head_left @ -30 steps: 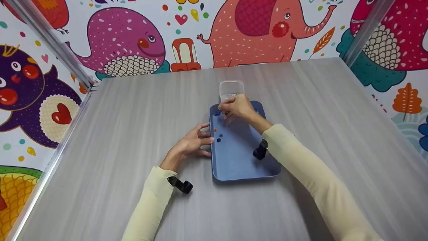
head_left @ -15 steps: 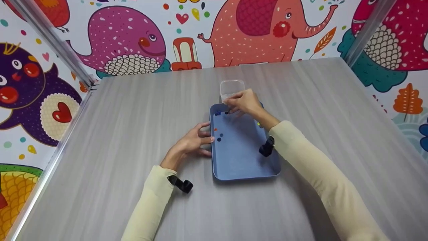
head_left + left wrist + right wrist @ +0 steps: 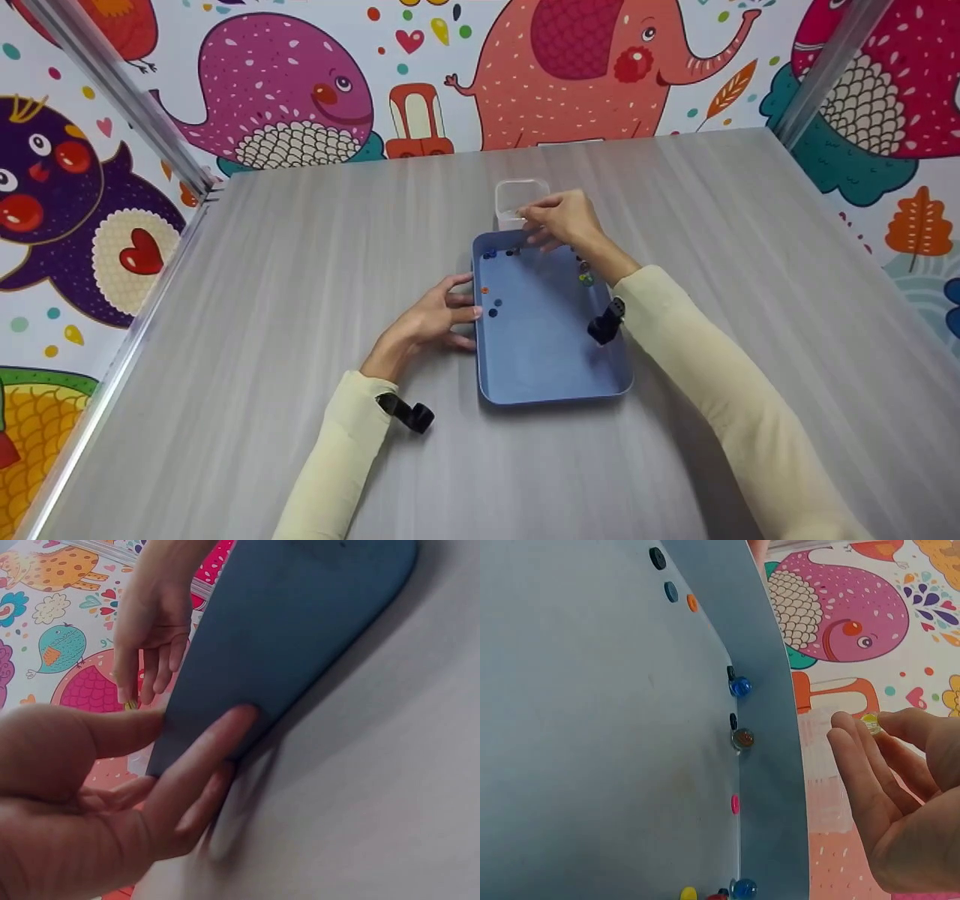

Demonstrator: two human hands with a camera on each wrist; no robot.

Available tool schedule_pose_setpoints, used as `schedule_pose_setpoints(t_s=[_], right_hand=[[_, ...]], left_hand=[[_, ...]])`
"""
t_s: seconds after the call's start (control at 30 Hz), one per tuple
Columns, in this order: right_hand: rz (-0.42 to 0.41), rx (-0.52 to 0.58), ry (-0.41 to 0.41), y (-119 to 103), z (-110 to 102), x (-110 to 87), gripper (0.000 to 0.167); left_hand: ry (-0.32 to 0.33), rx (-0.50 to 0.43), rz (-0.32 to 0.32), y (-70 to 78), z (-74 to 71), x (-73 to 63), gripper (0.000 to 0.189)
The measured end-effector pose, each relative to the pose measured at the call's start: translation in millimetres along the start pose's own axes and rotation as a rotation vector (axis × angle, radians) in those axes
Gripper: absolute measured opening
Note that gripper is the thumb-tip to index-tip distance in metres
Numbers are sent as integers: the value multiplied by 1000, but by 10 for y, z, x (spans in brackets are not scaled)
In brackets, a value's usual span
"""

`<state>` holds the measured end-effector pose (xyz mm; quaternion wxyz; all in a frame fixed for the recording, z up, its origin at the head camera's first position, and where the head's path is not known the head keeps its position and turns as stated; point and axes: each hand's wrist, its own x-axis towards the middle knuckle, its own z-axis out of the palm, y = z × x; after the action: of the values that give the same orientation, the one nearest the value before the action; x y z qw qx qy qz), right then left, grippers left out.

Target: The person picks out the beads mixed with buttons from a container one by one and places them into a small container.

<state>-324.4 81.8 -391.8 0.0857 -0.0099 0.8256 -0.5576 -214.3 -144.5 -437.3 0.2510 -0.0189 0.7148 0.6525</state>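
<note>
My right hand (image 3: 566,221) pinches a clear marble with yellow in it (image 3: 871,723) between thumb and fingertips, beside the clear plastic box (image 3: 510,196) at the tray's far end. My left hand (image 3: 427,319) lies against the left side of the blue tray (image 3: 555,337), fingers spread along the outer wall and thumb at the rim. In the right wrist view the tray holds a black button (image 3: 658,559), an orange button (image 3: 692,603), a pink button (image 3: 735,804), a blue marble (image 3: 740,687) and a brownish marble (image 3: 742,739).
More small pieces, among them a green-and-yellow marble (image 3: 586,279), lie along the tray's right side. The grey wood-grain table (image 3: 300,262) surrounds the tray. Printed wall panels (image 3: 285,82) with metal posts enclose the table at the back and sides.
My right hand has risen from the tray's far left corner, moving right and away toward the clear box with the marble. The left hand stays at the tray wall.
</note>
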Motion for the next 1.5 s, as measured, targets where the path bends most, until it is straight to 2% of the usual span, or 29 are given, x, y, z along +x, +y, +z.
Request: schedule_pose_setpoints(t_s=[0.47,1.03,1.5], right_hand=[[28,61,27,89,-101,70,29],[38,22,48,134,-134,119,30],[38,2,59,135,-146,100,28]], left_hand=[[0,-1,12,-3,10,7,70],[7,24,14,-11,11,18,70],[7,5,5,-11,11,16,70]])
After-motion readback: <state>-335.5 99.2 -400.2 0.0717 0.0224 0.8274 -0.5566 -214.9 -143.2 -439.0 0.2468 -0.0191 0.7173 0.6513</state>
